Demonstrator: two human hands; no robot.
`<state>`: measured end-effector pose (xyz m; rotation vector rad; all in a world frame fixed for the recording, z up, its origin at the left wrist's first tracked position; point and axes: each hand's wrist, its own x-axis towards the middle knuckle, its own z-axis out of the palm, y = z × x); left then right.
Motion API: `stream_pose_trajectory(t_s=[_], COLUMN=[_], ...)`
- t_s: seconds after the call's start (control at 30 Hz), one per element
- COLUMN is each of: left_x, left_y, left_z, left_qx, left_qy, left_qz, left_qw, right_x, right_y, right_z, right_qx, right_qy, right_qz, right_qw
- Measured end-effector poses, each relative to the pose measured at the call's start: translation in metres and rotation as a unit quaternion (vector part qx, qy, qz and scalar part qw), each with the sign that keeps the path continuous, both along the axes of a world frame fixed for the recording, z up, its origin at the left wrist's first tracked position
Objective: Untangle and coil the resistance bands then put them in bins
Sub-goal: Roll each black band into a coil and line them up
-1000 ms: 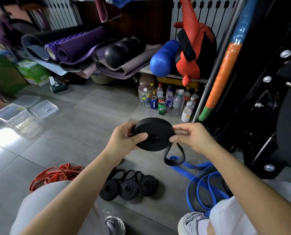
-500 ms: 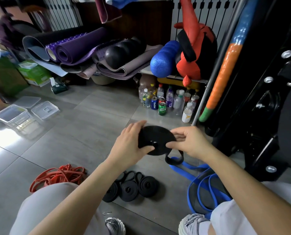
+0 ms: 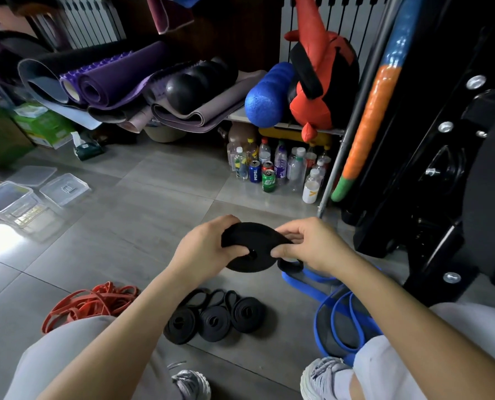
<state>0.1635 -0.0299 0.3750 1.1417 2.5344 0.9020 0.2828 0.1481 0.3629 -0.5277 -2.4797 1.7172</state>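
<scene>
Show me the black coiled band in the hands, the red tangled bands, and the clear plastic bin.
Black coiled rubber resistance band [image 3: 255, 237]: head view, upper flat face.
Red tangled rubber bands [image 3: 96, 301]: head view, middle of pile.
Clear plastic bin [image 3: 24, 213]: head view, front wall.

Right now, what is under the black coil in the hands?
Under the coil: grey floor, its loose end and a blue band. The right hand hides where that band runs.

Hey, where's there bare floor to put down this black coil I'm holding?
The widest bare floor lies between the clear bins and the bottles, beyond your left hand. A smaller patch sits between the three coiled black bands and the blue bands. Crowded: around the red bands and the blue bands.
</scene>
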Motion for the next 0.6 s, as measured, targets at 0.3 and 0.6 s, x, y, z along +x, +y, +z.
stream_pose_trajectory(t_s=[0.3, 0.6], left_x=[-0.002, -0.001], left_y=[-0.001, -0.003], left_z=[0.008, 0.007], left_qx=[0.150, 0.261], left_qy=[-0.156, -0.311], left_qz=[0.061, 0.118], left_qw=[0.974, 0.906], right_x=[0.001, -0.002], right_y=[0.008, -0.005], right_z=[0.003, 0.004], right_qx=[0.000, 0.058], right_qy=[0.081, 0.124], right_qz=[-0.114, -0.103], right_qw=[0.990, 0.985])
